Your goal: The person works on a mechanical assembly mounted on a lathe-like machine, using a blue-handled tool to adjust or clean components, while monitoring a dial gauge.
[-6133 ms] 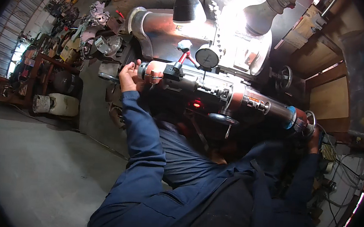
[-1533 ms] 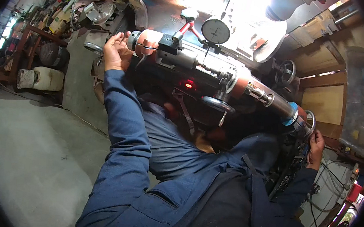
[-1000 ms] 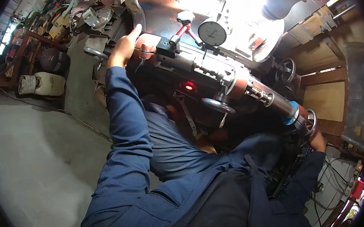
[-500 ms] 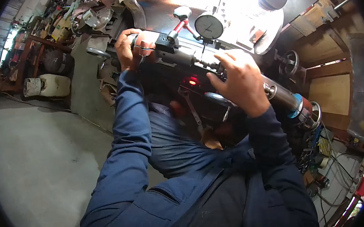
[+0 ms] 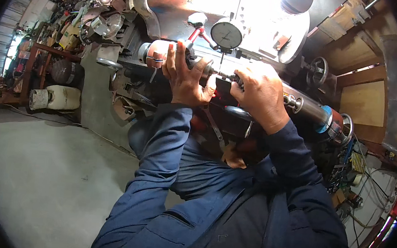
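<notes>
At the middle of the long horizontal shaft (image 5: pixel 304 105) we see both hands meet: the left hand (image 5: pixel 186 75) wraps its fingers over the shaft near its reddish left end, and the right hand (image 5: pixel 260 96) is clenched over the shaft just beside it, covering the part beneath. Between the two hands a thin probe runs down from a round dial gauge (image 5: pixel 226 34) that sits just above them on a red-jointed arm. To the right the shaft ends in a blue collar (image 5: pixel 323 125). Behind stands a large grey machine body (image 5: pixel 264 16), brightly lit. Well to the left, beyond the dark blue sleeves, we see a white drum (image 5: pixel 54 98) on the concrete floor (image 5: pixel 38 171).
</notes>
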A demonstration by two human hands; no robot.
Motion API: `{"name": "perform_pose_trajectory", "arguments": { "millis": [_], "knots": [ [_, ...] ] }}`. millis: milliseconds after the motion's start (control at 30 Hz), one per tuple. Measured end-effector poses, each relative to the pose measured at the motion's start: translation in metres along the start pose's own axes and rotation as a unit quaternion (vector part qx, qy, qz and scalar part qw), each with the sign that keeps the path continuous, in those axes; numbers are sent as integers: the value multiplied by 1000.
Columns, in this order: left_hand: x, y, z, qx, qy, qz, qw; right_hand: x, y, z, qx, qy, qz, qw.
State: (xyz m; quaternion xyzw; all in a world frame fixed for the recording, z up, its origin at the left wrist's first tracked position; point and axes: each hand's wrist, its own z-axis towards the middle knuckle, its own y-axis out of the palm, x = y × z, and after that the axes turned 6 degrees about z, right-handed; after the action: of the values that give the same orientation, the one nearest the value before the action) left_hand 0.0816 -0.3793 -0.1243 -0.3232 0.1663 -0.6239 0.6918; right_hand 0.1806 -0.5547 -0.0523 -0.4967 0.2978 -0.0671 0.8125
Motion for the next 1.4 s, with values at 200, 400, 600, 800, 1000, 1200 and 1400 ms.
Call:
{"name": "perform_pose_trajectory", "arguments": {
  "millis": [200,400,600,800,1000,1200,1400],
  "knots": [
    [-1,9,2,40,11,15,999,-1,-3,1,-8,-2,-13,1000],
    [1,-12,15,113,-2,30,993,-2,-2,0,-19,11,-4,1000],
    [-94,-38,33,-57,-273,-344,897,1,-6,-4,-34,18,-9,999],
    [-202,1,31,-324,-299,-273,855,2,-68,-25,93,-6,115,989],
    [-107,-18,46,-92,-399,-580,704,93,-174,-113,221,188,17,957],
    [-156,13,16,-86,-380,-799,458,202,-186,-217,175,343,58,921],
    [-131,-23,43,-111,-499,-650,562,230,-168,-267,0,423,51,905]
  ]
}}
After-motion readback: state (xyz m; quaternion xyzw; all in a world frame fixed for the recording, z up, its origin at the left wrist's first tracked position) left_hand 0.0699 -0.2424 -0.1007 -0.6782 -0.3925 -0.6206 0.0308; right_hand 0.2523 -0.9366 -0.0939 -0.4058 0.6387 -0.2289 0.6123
